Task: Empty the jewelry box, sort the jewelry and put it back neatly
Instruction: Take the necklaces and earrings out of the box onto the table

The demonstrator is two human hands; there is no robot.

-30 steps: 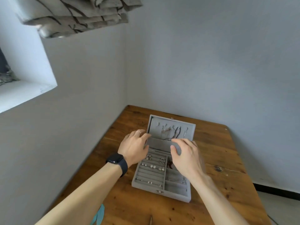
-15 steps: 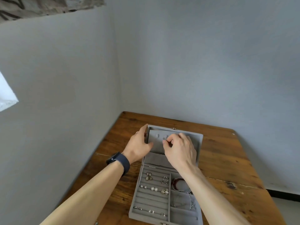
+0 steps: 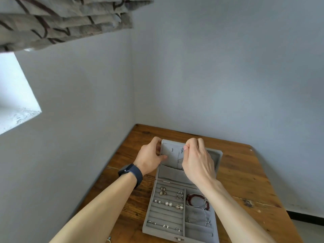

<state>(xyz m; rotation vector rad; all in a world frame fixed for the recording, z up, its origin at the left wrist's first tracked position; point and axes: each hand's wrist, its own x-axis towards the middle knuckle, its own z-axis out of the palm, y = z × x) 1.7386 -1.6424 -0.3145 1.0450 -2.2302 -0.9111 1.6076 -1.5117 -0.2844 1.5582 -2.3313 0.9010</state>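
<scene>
On the far half of the wooden table (image 3: 245,181), pushed toward the corner of the room, the jewelry box (image 3: 163,233) stands open with its lid (image 3: 172,171) tilted up and back. Your left hand (image 3: 149,158) grips the lid's left edge, fingers wrapped behind it and thumb on the inner face. Your right hand (image 3: 198,162) is curled at the lid's top rim, thumb and forefinger pinched on what looks like the top of a thin necklace (image 3: 180,160) hanging there. The clasp or hook is too small to make out.

I judge you are at the very start of emptying. The tray is full: pearl earrings (image 3: 168,203) and other small pieces sit in the ring rows on the left, while a red bead bracelet (image 3: 198,199) and a thin bangle (image 3: 198,218) lie in the right compartments. The next move calls for lifting the chain off its hook without snagging its neighbours, while your left hand keeps the lid steady.

For laying pieces out, bare wood shows to the right of the box and a narrower strip to its left, where the table meets the wall. The near edge is out of view, so set things well in. A dark watch (image 3: 130,172) is on your left wrist.
</scene>
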